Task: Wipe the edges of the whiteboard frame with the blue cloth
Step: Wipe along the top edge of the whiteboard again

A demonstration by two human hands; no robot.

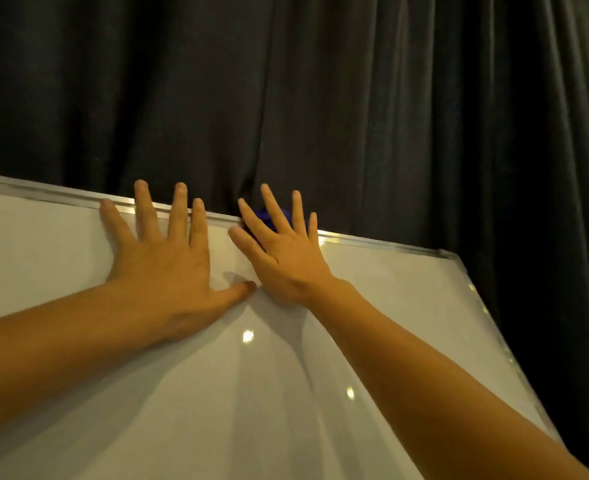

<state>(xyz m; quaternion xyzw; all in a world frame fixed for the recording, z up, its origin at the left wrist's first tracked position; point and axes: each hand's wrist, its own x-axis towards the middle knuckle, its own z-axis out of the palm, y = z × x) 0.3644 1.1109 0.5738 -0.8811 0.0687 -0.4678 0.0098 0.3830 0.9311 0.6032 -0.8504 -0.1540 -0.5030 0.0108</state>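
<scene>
Two hands lay flat on the whiteboard (286,393), fingers spread. Left hand (168,268) was open, palm on the white surface, fingertips reaching over the top edge of the frame (372,241), holding nothing. Right hand (282,251) was also splayed open, pressing the blue cloth (269,215) against that top edge; only a small patch of cloth showed between its fingers. Dark curtain (320,98) hung behind the board.

2 hands (168,265), 1 whiteboard (372,299), 1 blue cloth (267,216), 1 curtain (355,116).
</scene>
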